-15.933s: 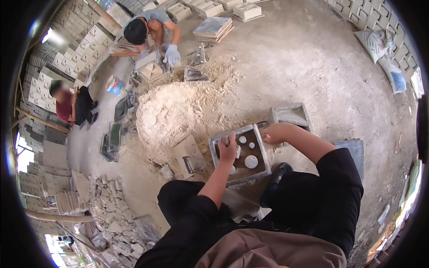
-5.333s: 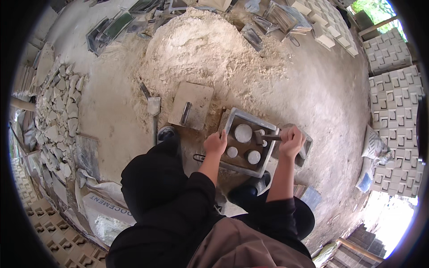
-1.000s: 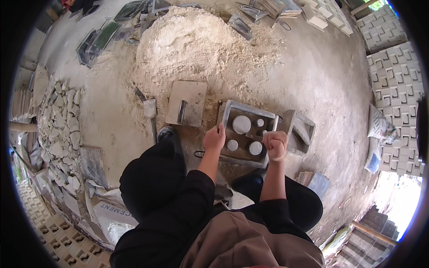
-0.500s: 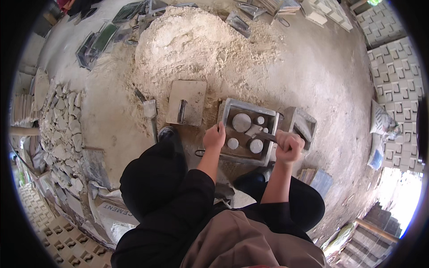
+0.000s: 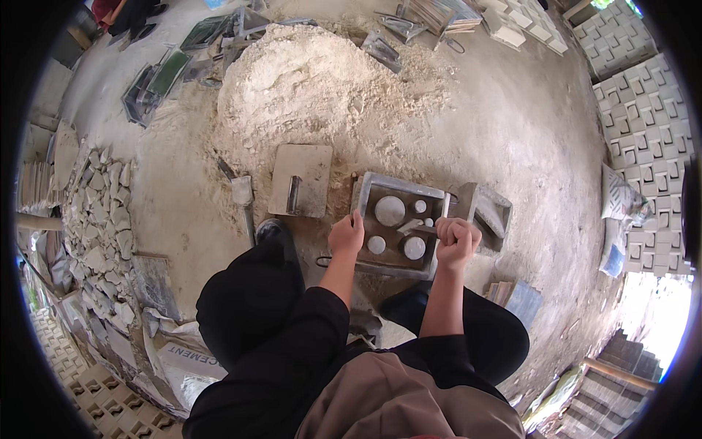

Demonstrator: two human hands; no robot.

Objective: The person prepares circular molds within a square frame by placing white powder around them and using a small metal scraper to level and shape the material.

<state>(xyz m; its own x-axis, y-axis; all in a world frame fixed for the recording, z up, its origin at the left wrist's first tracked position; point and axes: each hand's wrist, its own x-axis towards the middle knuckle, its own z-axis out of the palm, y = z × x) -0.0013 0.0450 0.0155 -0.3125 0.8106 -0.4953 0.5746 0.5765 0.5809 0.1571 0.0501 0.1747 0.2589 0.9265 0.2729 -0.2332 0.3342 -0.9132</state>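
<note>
A rectangular metal mould [image 5: 401,182] stands on the ground between my feet, with several round, pale discs such as the large one [image 5: 390,211] inside it. My left hand [image 5: 346,233] is closed on the mould's left rim, thumb uppermost. My right hand [image 5: 458,242] is a fist around the handle of a small flat-bladed hand tool [image 5: 411,227], which lies over the mould between the discs. The blade's exact shape is hard to make out. Left of the mould lies a flat board with a handle [image 5: 311,175].
A big heap of pale sandy powder [image 5: 292,80] rises beyond the mould. A dusty trough-like container [image 5: 488,216] sits at its right. Broken slabs [image 5: 99,219] are piled at left, with a dusty long-handled tool [image 5: 242,192] nearer. Patterned blocks [image 5: 647,117] are stacked at right.
My right hand has moved slightly left and down with the tool, whose blade has shifted and turned among the discs. My left hand stays at the rim. The whole view has shifted slightly.
</note>
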